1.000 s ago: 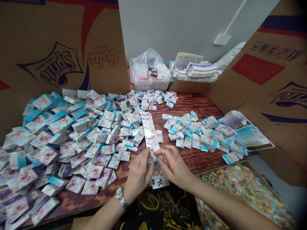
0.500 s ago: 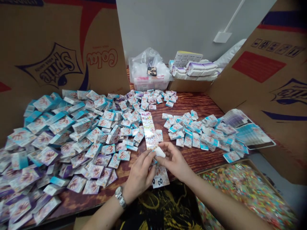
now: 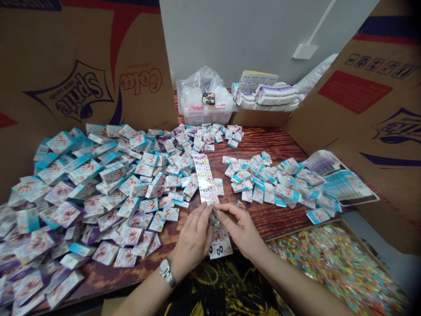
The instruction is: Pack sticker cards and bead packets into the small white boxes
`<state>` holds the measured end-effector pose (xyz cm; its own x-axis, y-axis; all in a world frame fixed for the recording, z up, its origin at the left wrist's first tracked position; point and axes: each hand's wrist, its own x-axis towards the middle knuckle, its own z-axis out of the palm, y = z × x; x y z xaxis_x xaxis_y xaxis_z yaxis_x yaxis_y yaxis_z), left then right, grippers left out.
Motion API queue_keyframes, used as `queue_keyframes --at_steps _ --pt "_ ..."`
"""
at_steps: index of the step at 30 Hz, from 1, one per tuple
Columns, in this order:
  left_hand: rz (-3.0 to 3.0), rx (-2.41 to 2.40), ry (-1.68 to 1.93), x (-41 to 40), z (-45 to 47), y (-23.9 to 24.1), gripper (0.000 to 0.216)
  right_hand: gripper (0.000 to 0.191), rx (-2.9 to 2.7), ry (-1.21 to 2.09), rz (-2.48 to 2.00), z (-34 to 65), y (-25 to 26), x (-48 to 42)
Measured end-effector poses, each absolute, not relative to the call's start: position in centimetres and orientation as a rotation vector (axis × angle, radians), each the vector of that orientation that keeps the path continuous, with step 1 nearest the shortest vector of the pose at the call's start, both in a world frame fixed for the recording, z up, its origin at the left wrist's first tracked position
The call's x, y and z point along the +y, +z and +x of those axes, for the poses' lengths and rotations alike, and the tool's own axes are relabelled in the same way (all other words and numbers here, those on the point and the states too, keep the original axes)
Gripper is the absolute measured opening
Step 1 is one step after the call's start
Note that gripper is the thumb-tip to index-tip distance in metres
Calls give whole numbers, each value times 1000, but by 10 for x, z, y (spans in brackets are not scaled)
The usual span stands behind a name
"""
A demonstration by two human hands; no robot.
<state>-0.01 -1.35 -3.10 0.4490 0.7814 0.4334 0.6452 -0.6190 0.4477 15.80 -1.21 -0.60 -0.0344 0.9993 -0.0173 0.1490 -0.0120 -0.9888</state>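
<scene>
The left hand [image 3: 191, 240] and right hand [image 3: 241, 226] have their grips nearly shut, pinching a small multicoloured foil packet [image 3: 215, 223] just below a long white printed paper strip [image 3: 205, 179]. The strip lies flat on the wooden table [image 3: 272, 149], within easy reach between piles of blue-edged card packets [image 3: 113, 173].

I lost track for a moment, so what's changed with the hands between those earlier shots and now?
The left hand and right hand have closed on a small bright item below the printed strip; the white tab no longer shows. The strip, card and packet piles stayed put.
</scene>
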Motion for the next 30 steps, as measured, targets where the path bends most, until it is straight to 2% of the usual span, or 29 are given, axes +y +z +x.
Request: queue_keyframes --at_steps 7,16,18,24,30 --pt "2489 1354 891 -15 4 -37 63 14 -1459 905 -1440 151 -4 -7" --pt "2531 1414 868 -12 6 -42 66 41 -1713 561 -1356 139 -13 -29" --pt "2513 1402 831 -8 4 -40 64 42 -1734 616 -1338 139 -19 -31" --pt "2466 1400 746 -3 -6 -29 65 35 -1538 1059 -1276 150 -14 -9" --pt "2571 1464 797 -5 -6 -37 69 21 -1425 1072 -1270 146 -7 -4"
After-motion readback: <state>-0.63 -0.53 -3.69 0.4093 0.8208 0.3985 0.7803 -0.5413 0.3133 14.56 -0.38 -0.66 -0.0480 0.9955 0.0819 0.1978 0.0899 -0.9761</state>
